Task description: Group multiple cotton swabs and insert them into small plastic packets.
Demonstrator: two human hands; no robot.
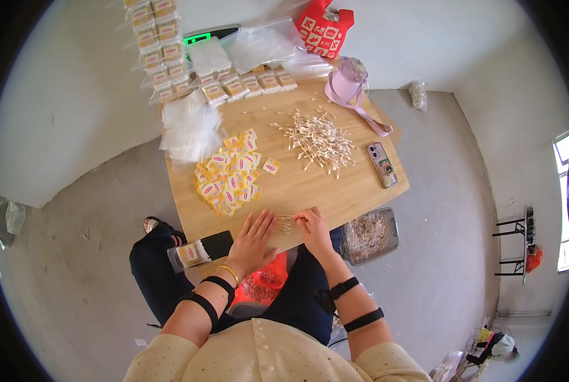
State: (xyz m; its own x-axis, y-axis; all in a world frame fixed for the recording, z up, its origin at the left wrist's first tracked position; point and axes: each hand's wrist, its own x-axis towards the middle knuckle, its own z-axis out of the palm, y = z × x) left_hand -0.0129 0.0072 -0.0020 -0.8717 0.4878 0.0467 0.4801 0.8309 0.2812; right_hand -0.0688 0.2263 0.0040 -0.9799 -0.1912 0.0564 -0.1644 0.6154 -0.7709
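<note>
At the table's near edge, a small row of cotton swabs (284, 224) lies between my two hands. My left hand (254, 240) is flat with its fingers stretched out, its fingertips beside the left ends of the swabs. The fingers of my right hand (312, 228) are curled in a pinch at the swabs' right ends. Farther off is a loose heap of cotton swabs (321, 141). Left of it lies a pile of yellow and white printed cards (231, 175). Beside my left wrist, a filled bag of swabs (193, 253) rests by a black flat pad (218, 244).
Clear plastic bags (191, 127) lie at the table's left, near packed swab bags (235, 88). A lilac bottle (346, 81), a phone (382, 164) and a red bag (325, 28) stand or lie farther right. A grey bin of swabs (368, 237) is beside my right leg.
</note>
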